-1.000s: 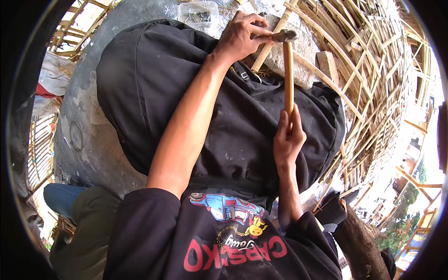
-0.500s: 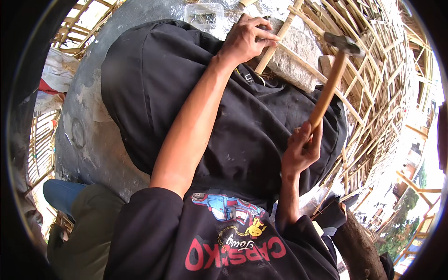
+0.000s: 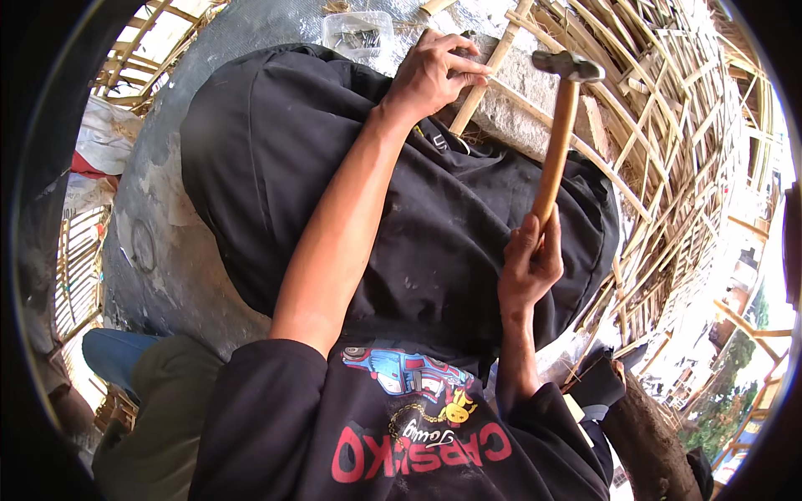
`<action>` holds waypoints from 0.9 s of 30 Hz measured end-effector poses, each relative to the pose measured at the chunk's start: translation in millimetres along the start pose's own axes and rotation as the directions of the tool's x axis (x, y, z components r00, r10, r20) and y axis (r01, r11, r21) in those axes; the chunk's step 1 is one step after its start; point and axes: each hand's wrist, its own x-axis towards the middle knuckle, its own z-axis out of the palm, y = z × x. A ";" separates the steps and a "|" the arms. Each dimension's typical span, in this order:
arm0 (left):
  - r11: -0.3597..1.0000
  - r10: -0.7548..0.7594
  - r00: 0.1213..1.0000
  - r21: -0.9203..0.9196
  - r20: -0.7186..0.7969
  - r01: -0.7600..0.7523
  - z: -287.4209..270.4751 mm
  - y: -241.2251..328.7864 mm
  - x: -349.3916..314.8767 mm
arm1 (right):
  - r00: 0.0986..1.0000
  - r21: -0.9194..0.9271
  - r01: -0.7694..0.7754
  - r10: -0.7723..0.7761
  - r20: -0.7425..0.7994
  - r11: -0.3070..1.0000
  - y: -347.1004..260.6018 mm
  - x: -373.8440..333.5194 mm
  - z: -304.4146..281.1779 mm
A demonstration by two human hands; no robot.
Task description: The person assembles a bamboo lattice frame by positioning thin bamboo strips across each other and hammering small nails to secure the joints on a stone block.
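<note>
My right hand (image 3: 532, 260) is closed around the wooden handle of a hammer (image 3: 555, 146). The hammer is raised, its dark metal head at the top, to the right of my other hand. My left hand (image 3: 434, 75) has thumb and fingers pinched together beside the crossing of two thin bamboo strips (image 3: 487, 81). Whatever sits between those fingertips is too small or hidden to make out. Under the strips lies a rough grey stone block (image 3: 522, 117). Black cloth (image 3: 426, 234) spreads across my lap below both forearms.
A clear plastic tub (image 3: 357, 35) with small dark metal pieces, apparently nails, stands on the grey floor (image 3: 159, 242) beyond my left hand. Woven bamboo lattice (image 3: 660, 142) curves along the right side. A log (image 3: 656, 442) lies at lower right, and another person's leg (image 3: 159, 409) shows at lower left.
The hammer head has swung left, closer to my left hand, and the handle is more upright. My right hand has shifted slightly left and up. My left hand keeps its pinch by the strips.
</note>
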 end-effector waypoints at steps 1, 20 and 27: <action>1.000 -0.009 1.000 -0.011 0.004 0.009 -0.3 3.3 -0.6 | 1.000 -0.015 -0.018 0.019 0.013 1.000 3.5 -0.3 1.9; 0.486 -0.753 0.397 0.037 0.525 0.873 -24.3 54.6 -24.4 | 0.999 -0.053 -0.007 0.005 -0.045 0.999 -11.6 -2.8 -0.9; 0.493 -0.778 0.352 0.156 0.521 0.856 -30.3 60.0 -17.3 | 0.994 -0.294 0.061 -0.030 0.108 0.954 4.6 4.1 14.9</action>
